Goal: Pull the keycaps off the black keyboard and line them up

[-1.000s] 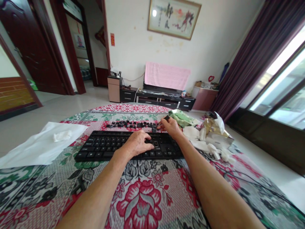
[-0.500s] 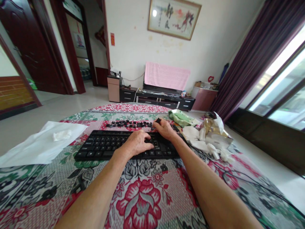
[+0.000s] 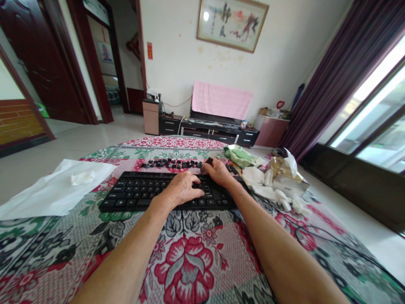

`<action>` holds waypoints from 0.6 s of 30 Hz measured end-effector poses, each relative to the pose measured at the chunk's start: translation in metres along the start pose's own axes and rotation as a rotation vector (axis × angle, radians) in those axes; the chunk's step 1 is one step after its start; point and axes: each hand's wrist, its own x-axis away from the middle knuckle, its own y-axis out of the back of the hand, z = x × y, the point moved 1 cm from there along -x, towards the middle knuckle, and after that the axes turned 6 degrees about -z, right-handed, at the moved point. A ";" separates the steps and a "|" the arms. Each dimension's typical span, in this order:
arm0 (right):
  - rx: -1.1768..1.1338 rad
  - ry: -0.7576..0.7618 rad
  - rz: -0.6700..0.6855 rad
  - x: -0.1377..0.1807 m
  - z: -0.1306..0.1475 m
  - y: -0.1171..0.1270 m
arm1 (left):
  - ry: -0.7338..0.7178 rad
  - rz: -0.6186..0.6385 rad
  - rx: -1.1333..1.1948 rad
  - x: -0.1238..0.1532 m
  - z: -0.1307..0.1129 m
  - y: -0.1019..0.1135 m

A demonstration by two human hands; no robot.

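A black computer keyboard [image 3: 136, 190] lies flat on the patterned tablecloth, with some keys gone from its right part. My left hand [image 3: 183, 188] rests on top of it right of the middle, its thumb and fingers apart and touching the keys. Just beyond, at the back edge of the keyboard, my right hand [image 3: 218, 171] is closed on a small black object [image 3: 209, 161]; its exact kind is too small to tell. Loose black keycaps [image 3: 171, 164] lie in a row behind the keyboard, close to my right fingers.
White paper [image 3: 60, 185] with a folded tissue [image 3: 82, 178] on it lies at the left. On the right are a green plastic wrapper [image 3: 242, 156], a tissue pack [image 3: 286, 175], crumpled tissues [image 3: 297, 205] and a black cable [image 3: 303, 228]. A television under a pink towel [image 3: 223, 99] stands beyond.
Both hands stay almost in place, the left on the keys and the right at the keyboard's back edge. The view has shifted very slightly.
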 end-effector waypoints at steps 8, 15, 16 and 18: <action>0.000 -0.020 -0.020 0.001 0.002 0.003 | 0.009 0.010 -0.014 0.000 -0.002 0.001; -0.083 -0.024 -0.034 0.004 0.015 0.014 | 0.037 -0.054 0.049 -0.001 0.005 0.014; -0.102 -0.020 0.000 0.007 0.019 0.017 | 0.037 -0.081 0.014 -0.002 0.008 0.018; -0.140 -0.026 0.091 0.014 0.029 0.023 | 0.033 -0.080 -0.059 -0.002 0.012 0.024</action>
